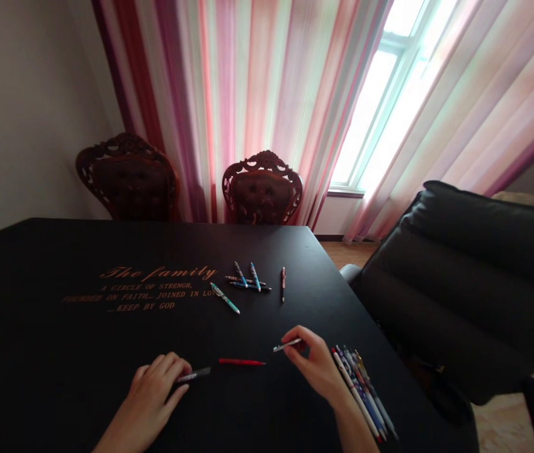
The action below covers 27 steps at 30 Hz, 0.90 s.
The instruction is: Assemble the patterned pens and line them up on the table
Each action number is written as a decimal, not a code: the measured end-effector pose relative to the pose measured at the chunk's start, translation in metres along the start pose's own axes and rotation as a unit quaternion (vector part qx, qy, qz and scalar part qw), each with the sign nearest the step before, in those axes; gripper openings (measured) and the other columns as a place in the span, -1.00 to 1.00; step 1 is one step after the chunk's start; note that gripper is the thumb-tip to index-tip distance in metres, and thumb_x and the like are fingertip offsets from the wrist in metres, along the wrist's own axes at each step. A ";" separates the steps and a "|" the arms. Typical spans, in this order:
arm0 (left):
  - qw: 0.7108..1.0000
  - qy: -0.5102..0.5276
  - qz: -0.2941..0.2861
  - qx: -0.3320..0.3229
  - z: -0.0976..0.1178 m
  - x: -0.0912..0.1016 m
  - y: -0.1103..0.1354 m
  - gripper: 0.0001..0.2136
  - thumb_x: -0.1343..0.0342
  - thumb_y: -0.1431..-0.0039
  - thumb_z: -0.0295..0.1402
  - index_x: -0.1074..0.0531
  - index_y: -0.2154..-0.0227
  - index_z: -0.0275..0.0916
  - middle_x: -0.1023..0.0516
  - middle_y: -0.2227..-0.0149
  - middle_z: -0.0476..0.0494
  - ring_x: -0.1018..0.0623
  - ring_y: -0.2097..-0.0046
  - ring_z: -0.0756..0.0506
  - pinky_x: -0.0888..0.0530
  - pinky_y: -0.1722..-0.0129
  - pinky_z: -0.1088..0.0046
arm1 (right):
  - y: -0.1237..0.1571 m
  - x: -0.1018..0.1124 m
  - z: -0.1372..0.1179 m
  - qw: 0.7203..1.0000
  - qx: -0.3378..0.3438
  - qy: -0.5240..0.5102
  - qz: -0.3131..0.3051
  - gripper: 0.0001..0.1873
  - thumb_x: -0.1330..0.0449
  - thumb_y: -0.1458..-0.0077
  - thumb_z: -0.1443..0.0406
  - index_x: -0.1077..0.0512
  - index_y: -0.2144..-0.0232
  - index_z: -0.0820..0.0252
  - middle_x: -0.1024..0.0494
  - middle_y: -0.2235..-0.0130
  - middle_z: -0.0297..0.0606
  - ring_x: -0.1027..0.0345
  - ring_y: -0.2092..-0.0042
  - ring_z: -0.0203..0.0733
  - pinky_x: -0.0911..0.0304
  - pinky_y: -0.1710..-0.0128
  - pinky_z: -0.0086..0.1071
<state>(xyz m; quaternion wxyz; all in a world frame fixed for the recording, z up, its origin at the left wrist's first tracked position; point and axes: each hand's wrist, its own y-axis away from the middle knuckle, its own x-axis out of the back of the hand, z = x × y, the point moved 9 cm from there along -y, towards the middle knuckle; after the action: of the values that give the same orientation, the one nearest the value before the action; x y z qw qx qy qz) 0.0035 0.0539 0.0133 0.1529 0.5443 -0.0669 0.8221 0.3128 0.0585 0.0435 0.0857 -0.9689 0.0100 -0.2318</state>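
Note:
My left hand [157,382] rests low over the black table with its fingers closed on a slim dark grey pen part [196,374], whose end sticks out to the right. My right hand [312,360] is raised a little and pinches a thin silver-white pen part [286,345], its tip pointing left. Between the two hands a slender red pen part [242,362] lies flat on the table, touched by neither. Just right of my right wrist, several pens [361,393] lie side by side in a bunch.
Farther back on the black table [21,302] lie a small crossed pile of blue and dark pens [248,280], a teal pen [225,298] and a pinkish-black pen [283,284]. Two carved chairs [262,189] stand behind the table; a black recliner [465,283] is at the right.

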 end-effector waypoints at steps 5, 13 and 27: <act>0.999 0.001 0.038 -0.005 0.002 -0.009 -0.002 -0.81 -0.06 -0.18 -0.35 -0.43 0.14 -0.09 -0.50 0.10 -0.10 -0.46 0.04 -0.15 -0.27 0.02 0.25 | 0.005 0.006 0.003 1.000 -0.012 0.009 0.000 -0.88 -0.18 -0.05 0.34 -0.50 0.32 0.16 -0.53 0.35 -0.30 -0.39 0.32 -0.20 -0.26 0.31 -0.39; 0.997 0.005 0.060 -0.041 0.025 -0.013 -0.013 -0.79 -0.11 -0.17 -0.33 -0.45 0.12 -0.02 -0.51 0.05 -0.08 -0.46 -0.02 -0.20 -0.25 -0.01 0.16 | 0.013 -0.018 0.021 0.999 -0.054 0.004 0.006 -0.91 -0.23 0.00 0.35 -0.53 0.37 0.15 -0.54 0.38 -0.30 -0.37 0.35 -0.19 -0.22 0.33 -0.37; 0.985 0.096 0.095 -0.106 0.084 -0.003 -0.011 -0.89 -0.06 -0.27 -0.21 -0.44 0.27 -0.07 -0.56 0.23 0.03 -0.51 0.12 -0.13 -0.20 0.04 0.23 | 0.018 -0.095 0.001 0.947 -0.098 -0.293 -0.091 -0.79 -0.37 0.03 0.22 -0.54 0.34 0.22 -0.58 0.39 -0.25 -0.40 0.35 -0.22 -0.20 0.33 -0.42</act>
<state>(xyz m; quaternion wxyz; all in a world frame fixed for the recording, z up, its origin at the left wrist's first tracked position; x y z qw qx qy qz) 0.0817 0.0406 0.0437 0.1363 0.4347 -0.1902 0.8696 0.2292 0.0460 -0.0029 -0.0320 -0.9945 -0.0810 0.0574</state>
